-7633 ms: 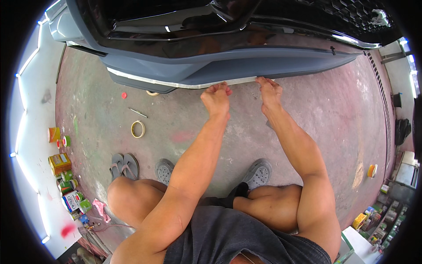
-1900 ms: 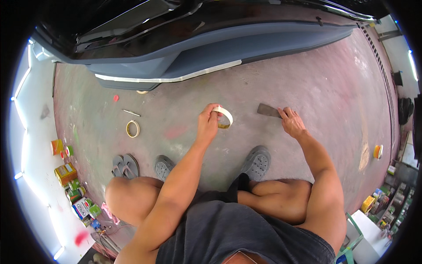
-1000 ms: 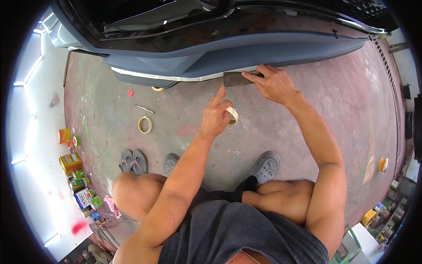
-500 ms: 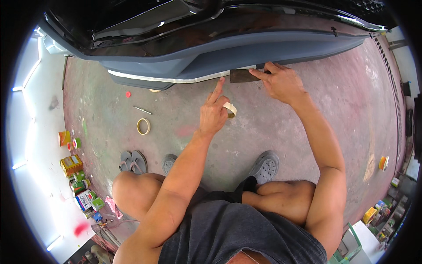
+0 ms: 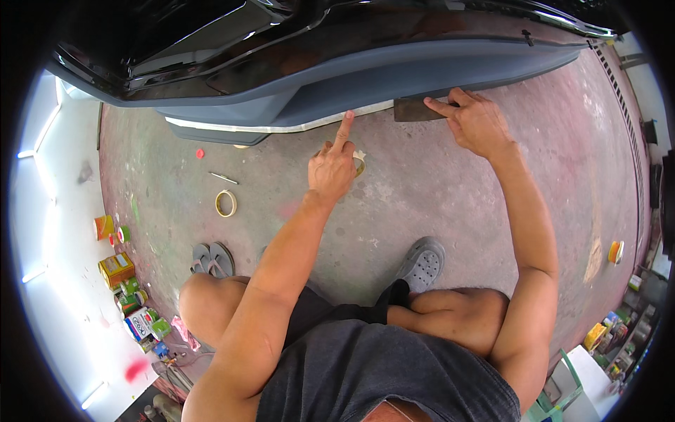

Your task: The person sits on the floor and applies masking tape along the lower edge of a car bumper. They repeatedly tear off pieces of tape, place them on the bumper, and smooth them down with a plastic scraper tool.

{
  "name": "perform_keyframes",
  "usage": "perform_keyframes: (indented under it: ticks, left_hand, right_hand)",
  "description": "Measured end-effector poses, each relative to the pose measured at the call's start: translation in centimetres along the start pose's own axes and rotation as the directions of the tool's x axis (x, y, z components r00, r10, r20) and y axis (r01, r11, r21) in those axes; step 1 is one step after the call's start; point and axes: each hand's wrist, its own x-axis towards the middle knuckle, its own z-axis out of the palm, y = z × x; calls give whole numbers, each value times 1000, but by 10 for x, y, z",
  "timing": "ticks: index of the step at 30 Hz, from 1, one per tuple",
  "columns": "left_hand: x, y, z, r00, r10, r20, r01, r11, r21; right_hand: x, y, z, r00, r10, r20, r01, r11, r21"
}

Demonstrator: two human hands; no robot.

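A white strip of masking tape (image 5: pixel 235 128) runs along the lower edge of the dark grey bumper trim (image 5: pixel 337 79). My left hand (image 5: pixel 332 169) stretches its index finger onto this strip. The other fingers curl around a roll of masking tape (image 5: pixel 360 164), which is partly hidden behind the hand. To the right, my right hand (image 5: pixel 481 123) grips a flat, dark brown rectangular piece (image 5: pixel 420 110) at the trim's lower edge, where the visible strip ends. Its index finger lies along the piece, whose exact kind I cannot make out.
Glossy black vehicle bodywork (image 5: pixel 260 53) rises above the trim. On the concrete floor lie another tape roll (image 5: pixel 234 204), a thin pen-like tool (image 5: pixel 223 178), a red cap (image 5: pixel 200 153) and grey flip-flops (image 5: pixel 223 259). Paint cans (image 5: pixel 117 269) line the left wall.
My right hand has moved right along the trim with the dark piece, exposing more tape. My left hand has shifted slightly left and up with its roll. The view has tilted a little.
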Motion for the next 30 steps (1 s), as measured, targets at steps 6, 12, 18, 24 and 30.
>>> perform_keyframes:
  ticks: [6,12,18,24,30]
  left_hand:
    - [-6,0,7,996,-39,76,33,996,77]
    - [-4,4,-1,994,-26,102,24,1000,19]
    - [-1,-14,-3,991,40,125,-58,987,148]
    - [-5,-17,-11,985,88,150,-108,985,133]
    - [18,0,-9,977,181,117,-198,967,161]
  right_hand:
    - [-24,25,-12,997,-9,-83,8,1000,-5]
    - [-17,-6,31,932,-186,-310,208,977,39]
    - [4,-36,42,955,-157,-250,147,988,-56]
    - [-32,9,34,978,80,-192,-96,993,-71]
    - [-18,-18,28,945,-103,-311,100,995,-27]
